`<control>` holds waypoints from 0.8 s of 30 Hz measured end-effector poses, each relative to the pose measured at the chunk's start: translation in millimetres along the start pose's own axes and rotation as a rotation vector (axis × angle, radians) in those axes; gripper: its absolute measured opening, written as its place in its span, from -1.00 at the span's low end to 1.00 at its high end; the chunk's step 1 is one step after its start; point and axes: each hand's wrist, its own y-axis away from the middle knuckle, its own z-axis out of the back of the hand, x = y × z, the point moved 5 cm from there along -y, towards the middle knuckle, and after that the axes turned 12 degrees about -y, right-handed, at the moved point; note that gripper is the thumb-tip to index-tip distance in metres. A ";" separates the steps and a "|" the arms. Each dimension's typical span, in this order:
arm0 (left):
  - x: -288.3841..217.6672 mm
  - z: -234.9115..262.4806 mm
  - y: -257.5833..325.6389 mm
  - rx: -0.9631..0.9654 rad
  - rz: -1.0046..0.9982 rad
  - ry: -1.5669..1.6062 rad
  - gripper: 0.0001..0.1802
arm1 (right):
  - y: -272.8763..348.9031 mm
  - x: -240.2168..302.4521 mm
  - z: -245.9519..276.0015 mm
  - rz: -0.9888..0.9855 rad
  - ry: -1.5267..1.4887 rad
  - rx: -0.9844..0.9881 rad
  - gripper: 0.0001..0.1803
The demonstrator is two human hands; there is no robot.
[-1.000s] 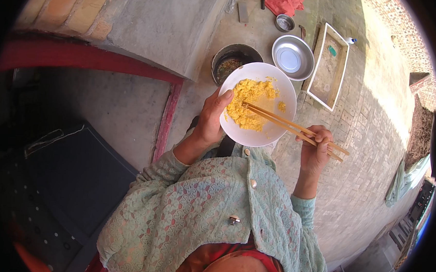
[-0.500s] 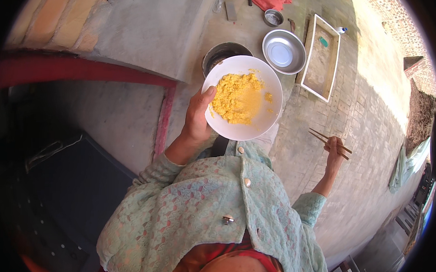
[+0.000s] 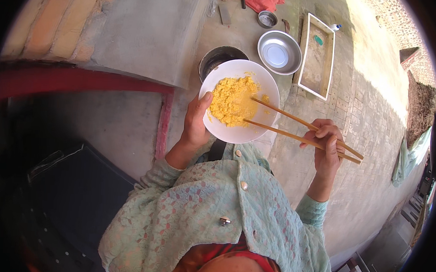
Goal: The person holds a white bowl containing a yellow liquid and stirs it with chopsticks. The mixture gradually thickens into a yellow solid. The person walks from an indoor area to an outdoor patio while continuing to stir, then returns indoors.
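1. Right hand [image 3: 327, 149] is pinched around a pair of wooden chopsticks [image 3: 301, 132], thumb and fingers closed on the upper ends, with the tips reaching away from it into the food.
2. Left hand [image 3: 195, 123] cups a white plate [image 3: 237, 132] from below and from its near edge, thumb hooked over the rim and the rest of the fingers hidden under it; it is closed on the plate, not spread.
3. Between the two hands, on the plate, sits a mound of yellow crumbly food [image 3: 231, 100], heaped toward the left hand's side; both chopstick tips touch its edge on the right hand's side.
4. Beyond the left hand, partly hidden behind the plate, stands a dark pot [image 3: 216, 58]; further out from the right hand lie a steel basin [image 3: 279, 52], a small metal bowl [image 3: 267, 18] and a white-framed tray [image 3: 319, 55] on the paved ground.
5. By my reading, the step in hand is gathering a portion of the food with the chopsticks.
6. A next move would call for squeezing the tips together on a clump while the left hand keeps the plate level, since the food looks loose and liable to crumble.
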 end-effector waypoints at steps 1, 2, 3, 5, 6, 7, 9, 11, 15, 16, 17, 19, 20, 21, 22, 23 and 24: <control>0.5 0.7 0.1 0.009 -0.009 -0.026 -0.46 | -1.2 -4.9 -5.4 -0.022 0.072 0.019 -0.62; 0.9 1.4 0.6 0.025 -0.009 -0.038 -0.46 | -2.6 -8.8 -8.4 0.012 0.082 0.010 -0.63; 1.0 1.9 0.9 0.041 -0.008 -0.051 -0.45 | -4.3 -13.6 -10.5 0.047 0.092 0.001 -0.63; -0.8 0.2 1.8 0.059 -0.007 -0.073 -0.45 | -10.6 -23.6 -17.2 0.109 0.074 0.007 -0.64; -1.3 1.3 2.1 0.053 0.004 -0.069 -0.45 | -14.0 -29.6 -22.2 0.110 0.043 0.018 -0.64; -1.7 2.4 2.3 0.049 0.015 -0.065 -0.45 | -16.6 -35.0 -27.8 0.112 0.013 0.028 -0.65; -1.6 3.4 2.3 0.042 0.019 -0.046 -0.45 | -17.0 -39.8 -38.9 0.072 -0.014 0.037 -0.65; -1.1 3.5 1.4 0.040 0.005 -0.016 -0.45 | -13.0 -39.1 -42.0 -0.016 -0.032 0.133 -0.64; -2.6 5.1 2.6 0.010 0.006 0.027 -0.46 | -14.1 -21.7 -30.6 0.003 0.040 0.300 -0.63; -2.8 5.6 2.7 0.017 0.008 0.037 -0.47 | -15.0 -16.4 -24.1 0.027 0.065 0.320 -0.63; -2.6 5.4 2.3 0.026 0.012 0.047 -0.47 | -17.6 -11.3 -16.5 0.066 0.081 0.286 -0.61; -2.5 3.8 1.6 0.025 0.013 0.082 -0.48 | -22.2 -3.1 -8.5 0.095 0.103 0.164 -0.60; -2.2 3.6 2.0 0.021 0.013 0.097 -0.48 | -24.1 0.5 -5.9 0.109 0.112 0.104 -0.60; -1.7 4.1 2.0 0.025 0.013 0.091 -0.48 | -26.5 2.0 -8.9 0.093 0.171 0.087 -0.57; -1.3 4.9 1.8 0.029 0.013 0.084 -0.48 | -27.0 -1.7 -12.8 0.073 0.172 0.090 -0.57; -1.3 4.8 1.6 0.034 0.015 0.079 -0.48 | -27.1 -5.6 -18.2 0.053 0.175 0.092 -0.57; -1.2 4.6 1.7 0.032 0.017 0.073 -0.48 | -26.4 -10.0 -24.2 0.033 0.179 0.094 -0.57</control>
